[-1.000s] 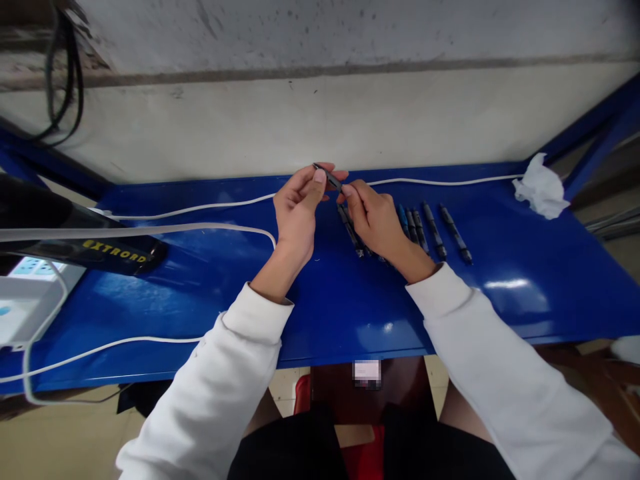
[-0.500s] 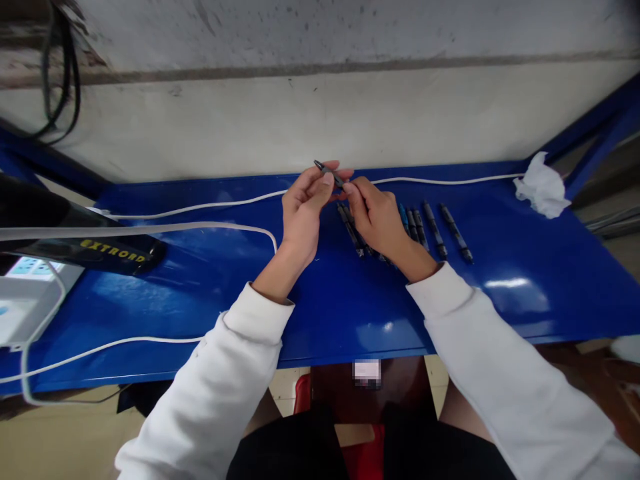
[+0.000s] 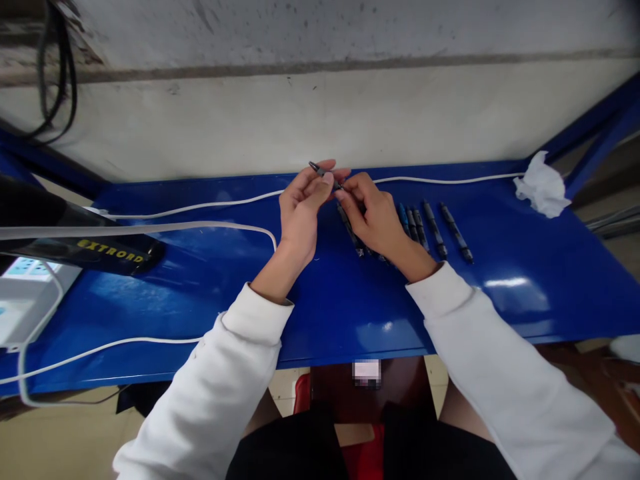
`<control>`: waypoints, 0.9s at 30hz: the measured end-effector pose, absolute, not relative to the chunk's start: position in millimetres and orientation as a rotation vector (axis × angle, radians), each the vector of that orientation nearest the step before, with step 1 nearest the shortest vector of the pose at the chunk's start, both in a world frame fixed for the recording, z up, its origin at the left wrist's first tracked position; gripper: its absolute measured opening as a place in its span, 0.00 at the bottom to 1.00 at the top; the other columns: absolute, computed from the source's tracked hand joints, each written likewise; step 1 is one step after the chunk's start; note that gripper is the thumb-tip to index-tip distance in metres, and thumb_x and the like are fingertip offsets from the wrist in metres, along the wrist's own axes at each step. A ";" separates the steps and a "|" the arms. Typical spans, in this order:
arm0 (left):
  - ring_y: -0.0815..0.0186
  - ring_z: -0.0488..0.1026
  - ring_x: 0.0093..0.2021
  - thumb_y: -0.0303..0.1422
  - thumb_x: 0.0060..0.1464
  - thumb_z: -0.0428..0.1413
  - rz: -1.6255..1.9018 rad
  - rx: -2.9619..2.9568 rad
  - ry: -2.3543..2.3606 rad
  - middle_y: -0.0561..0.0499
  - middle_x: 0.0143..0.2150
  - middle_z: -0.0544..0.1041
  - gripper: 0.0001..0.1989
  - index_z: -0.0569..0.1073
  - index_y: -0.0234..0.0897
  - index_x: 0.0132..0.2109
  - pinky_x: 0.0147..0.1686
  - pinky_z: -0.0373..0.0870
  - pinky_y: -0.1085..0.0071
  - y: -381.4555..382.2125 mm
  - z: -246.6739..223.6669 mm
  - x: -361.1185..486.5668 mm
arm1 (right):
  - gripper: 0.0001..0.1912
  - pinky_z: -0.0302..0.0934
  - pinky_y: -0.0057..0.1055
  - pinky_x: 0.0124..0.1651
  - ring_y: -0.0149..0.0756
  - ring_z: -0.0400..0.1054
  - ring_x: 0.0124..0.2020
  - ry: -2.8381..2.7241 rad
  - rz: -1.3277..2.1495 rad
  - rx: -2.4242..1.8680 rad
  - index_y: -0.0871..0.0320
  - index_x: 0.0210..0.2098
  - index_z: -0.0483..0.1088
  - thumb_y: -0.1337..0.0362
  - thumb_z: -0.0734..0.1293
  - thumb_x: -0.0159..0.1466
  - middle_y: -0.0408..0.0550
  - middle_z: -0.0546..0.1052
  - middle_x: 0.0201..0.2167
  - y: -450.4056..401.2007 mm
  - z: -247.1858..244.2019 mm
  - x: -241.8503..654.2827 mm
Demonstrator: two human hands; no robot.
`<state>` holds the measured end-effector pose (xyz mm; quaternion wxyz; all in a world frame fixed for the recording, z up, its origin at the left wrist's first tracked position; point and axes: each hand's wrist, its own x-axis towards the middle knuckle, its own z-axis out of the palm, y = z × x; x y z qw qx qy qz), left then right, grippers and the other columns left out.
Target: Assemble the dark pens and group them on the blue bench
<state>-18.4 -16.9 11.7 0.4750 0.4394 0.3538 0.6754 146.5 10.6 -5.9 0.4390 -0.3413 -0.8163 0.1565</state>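
Note:
A dark pen is held above the blue tabletop, its pointed end aimed up and to the left. My left hand is closed, thumb and fingers pinching the pen's barrel. At the pen's other end, the fingertips of my right hand are pinched together on it. Several more pens lie side by side on the table to the right of my right hand. Another pen lies below that hand, and others there are partly covered by it.
A crumpled white tissue lies at the far right of the blue table. On the left are a black object with yellow lettering and a white power strip. White cables cross the tabletop, and a wall rises behind.
My left hand and the pen's tip have shifted slightly left. My right fingertips have moved a little left too; both hands remain at the pen.

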 end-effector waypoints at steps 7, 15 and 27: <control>0.54 0.89 0.54 0.42 0.64 0.75 1.682 1.057 0.957 0.47 0.46 0.90 0.09 0.86 0.45 0.45 0.52 0.85 0.61 -16.3 8.0 -17.8 | 0.20 0.71 0.43 0.41 0.44 0.74 0.32 -2.046 0.483 -0.862 0.48 0.63 0.65 0.42 0.61 0.84 0.46 0.78 0.38 14.3 -13.3 147.5; 0.55 0.88 0.53 0.42 0.63 0.76 1.742 1.068 1.007 0.47 0.46 0.90 0.11 0.84 0.44 0.41 0.52 0.85 0.61 -16.7 9.7 -17.2 | 0.16 0.69 0.43 0.44 0.47 0.77 0.38 -2.093 0.391 -0.856 0.49 0.53 0.68 0.48 0.55 0.87 0.49 0.80 0.41 15.1 -9.8 146.6; 0.56 0.88 0.51 0.42 0.62 0.77 1.762 1.099 1.023 0.48 0.45 0.89 0.13 0.83 0.43 0.39 0.52 0.85 0.61 -16.6 8.8 -16.2 | 0.19 0.70 0.42 0.44 0.47 0.78 0.39 -2.060 0.406 -0.876 0.48 0.55 0.69 0.44 0.56 0.87 0.50 0.82 0.42 15.3 -9.6 146.4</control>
